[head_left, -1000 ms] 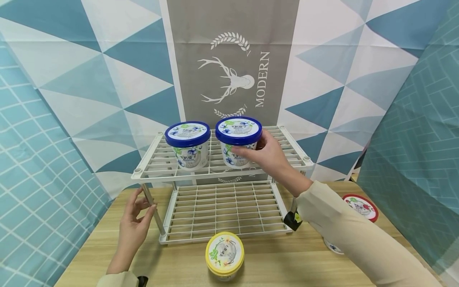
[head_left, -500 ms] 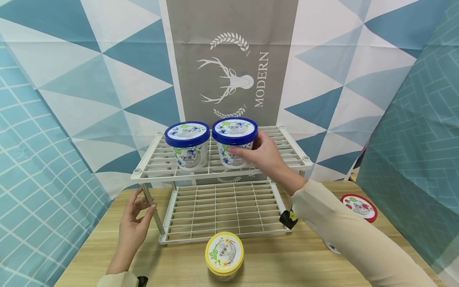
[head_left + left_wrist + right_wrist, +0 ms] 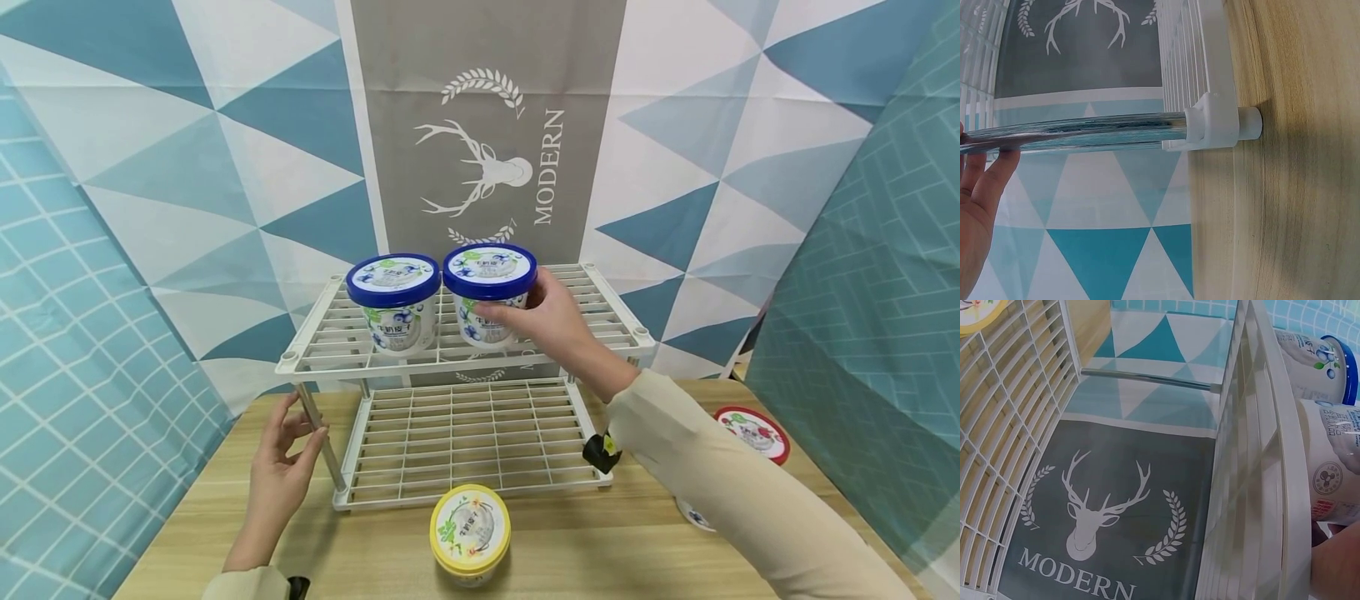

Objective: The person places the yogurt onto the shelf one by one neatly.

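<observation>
My right hand (image 3: pixel 546 318) grips the side of a blue-lidded tub (image 3: pixel 487 321) on the white rack's upper shelf (image 3: pixel 592 310), thumb across its front. A second blue-lidded tub (image 3: pixel 401 325) stands close on its left, and both are upright. In the right wrist view, the gripped tub (image 3: pixel 1335 464) sits at the right edge, with only part of the hand (image 3: pixel 1338 565) showing. Lower down, my left hand (image 3: pixel 281 467) holds the rack's front left metal post (image 3: pixel 322 442) between thumb and fingers. The left wrist view shows fingertips against that post (image 3: pixel 1085 132).
A yellow-lidded tub (image 3: pixel 470 533) stands on the wooden table before the rack's lower shelf (image 3: pixel 465 437). Further right, a red-lidded tub (image 3: pixel 752 433) is partly behind the right sleeve, near another partly hidden tub (image 3: pixel 696 515). A patterned cloth (image 3: pixel 480 50) hangs behind.
The right hand has shifted the gripped tub slightly left, closer to the other blue-lidded tub. My left hand has stayed on the post.
</observation>
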The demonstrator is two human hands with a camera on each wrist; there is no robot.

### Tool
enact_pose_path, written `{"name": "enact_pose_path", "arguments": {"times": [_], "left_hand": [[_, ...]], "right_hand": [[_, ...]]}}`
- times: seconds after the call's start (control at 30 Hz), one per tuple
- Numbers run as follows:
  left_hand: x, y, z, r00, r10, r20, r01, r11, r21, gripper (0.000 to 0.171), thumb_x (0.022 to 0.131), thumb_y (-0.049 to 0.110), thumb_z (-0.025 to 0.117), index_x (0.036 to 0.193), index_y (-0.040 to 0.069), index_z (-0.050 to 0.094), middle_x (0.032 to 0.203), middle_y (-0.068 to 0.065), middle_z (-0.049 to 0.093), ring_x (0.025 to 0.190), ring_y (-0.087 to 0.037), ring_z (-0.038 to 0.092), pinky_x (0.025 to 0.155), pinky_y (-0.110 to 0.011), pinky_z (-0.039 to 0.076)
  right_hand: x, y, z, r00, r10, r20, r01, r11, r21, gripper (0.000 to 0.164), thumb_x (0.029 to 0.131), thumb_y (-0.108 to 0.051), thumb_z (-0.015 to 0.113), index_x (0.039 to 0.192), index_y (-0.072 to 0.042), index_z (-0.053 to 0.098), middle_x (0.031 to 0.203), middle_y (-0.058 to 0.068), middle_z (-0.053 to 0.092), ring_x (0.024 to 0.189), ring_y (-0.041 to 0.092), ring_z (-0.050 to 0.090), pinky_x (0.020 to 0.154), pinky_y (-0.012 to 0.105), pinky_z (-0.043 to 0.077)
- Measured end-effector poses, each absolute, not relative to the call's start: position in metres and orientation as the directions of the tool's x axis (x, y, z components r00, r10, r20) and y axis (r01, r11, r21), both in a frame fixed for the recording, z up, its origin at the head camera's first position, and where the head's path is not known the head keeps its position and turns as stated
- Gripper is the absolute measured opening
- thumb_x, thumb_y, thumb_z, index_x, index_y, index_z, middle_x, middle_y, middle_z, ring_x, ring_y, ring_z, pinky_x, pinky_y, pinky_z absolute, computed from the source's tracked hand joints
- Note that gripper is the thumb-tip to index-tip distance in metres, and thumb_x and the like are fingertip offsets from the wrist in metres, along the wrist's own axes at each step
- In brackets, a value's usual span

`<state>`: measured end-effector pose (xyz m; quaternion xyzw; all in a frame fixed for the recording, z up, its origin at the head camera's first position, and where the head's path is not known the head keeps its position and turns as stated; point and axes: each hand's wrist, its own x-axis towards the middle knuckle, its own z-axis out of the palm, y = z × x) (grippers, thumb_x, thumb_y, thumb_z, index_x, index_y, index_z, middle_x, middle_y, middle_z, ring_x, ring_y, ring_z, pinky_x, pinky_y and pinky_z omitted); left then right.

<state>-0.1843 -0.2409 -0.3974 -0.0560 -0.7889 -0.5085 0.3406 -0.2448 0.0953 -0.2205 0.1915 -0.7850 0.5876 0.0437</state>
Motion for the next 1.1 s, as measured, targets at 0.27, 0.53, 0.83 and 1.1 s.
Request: {"name": "enact_pose_path", "arguments": {"times": [0.27, 0.53, 0.83, 1.1], "left_hand": [[-0.1843, -0.241, -0.3973, -0.763, -0.26, 0.591, 0.428, 0.482, 0.765, 0.067, 0.083, -0.011, 0.062, 0.141, 0.01, 0.038, 0.097, 0.022, 0.054, 0.086, 0.014, 0.056, 0.065, -0.004, 0.047], [-0.1846, -0.2408, -0.397, -0.76, -0.258, 0.596, 0.437, 0.475, 0.764, 0.067, 0.082, -0.012, 0.062, 0.141, 0.01, 0.038, 0.097, 0.022, 0.055, 0.086, 0.013, 0.057, 0.065, -0.004, 0.047], [-0.1848, -0.2415, -0.3971, -0.757, -0.255, 0.602, 0.444, 0.476, 0.76, 0.067, 0.082, -0.012, 0.062, 0.141, 0.009, 0.038, 0.097, 0.022, 0.054, 0.087, 0.013, 0.057, 0.065, -0.004, 0.047], [-0.1845, -0.2416, -0.3975, -0.752, -0.246, 0.611, 0.452, 0.481, 0.751, 0.066, 0.083, -0.012, 0.061, 0.141, 0.009, 0.038, 0.097, 0.022, 0.055, 0.087, 0.013, 0.057, 0.065, -0.004, 0.047]], "right_hand": [[-0.2471, 0.0932, -0.2217, -0.924, -0.26, 0.28, -0.341, 0.23, -0.912, 0.071, 0.076, -0.032, 0.078, 0.135, -0.019, 0.041, 0.129, 0.003, 0.055, 0.116, 0.021, 0.056, 0.095, 0.041, 0.049], [-0.2498, 0.0923, -0.2218, -0.926, -0.265, 0.27, -0.333, 0.236, -0.913, 0.072, 0.076, -0.034, 0.077, 0.136, -0.019, 0.039, 0.129, 0.003, 0.054, 0.116, 0.022, 0.056, 0.096, 0.042, 0.048], [-0.2515, 0.0922, -0.2225, -0.926, -0.27, 0.265, -0.331, 0.24, -0.912, 0.072, 0.077, -0.032, 0.077, 0.136, -0.018, 0.04, 0.131, 0.004, 0.054, 0.118, 0.022, 0.055, 0.097, 0.042, 0.048], [-0.2549, 0.0937, -0.223, -0.932, -0.277, 0.235, -0.307, 0.252, -0.918, 0.072, 0.076, -0.034, 0.077, 0.136, -0.018, 0.04, 0.131, 0.004, 0.054, 0.118, 0.023, 0.055, 0.097, 0.042, 0.047]]}}
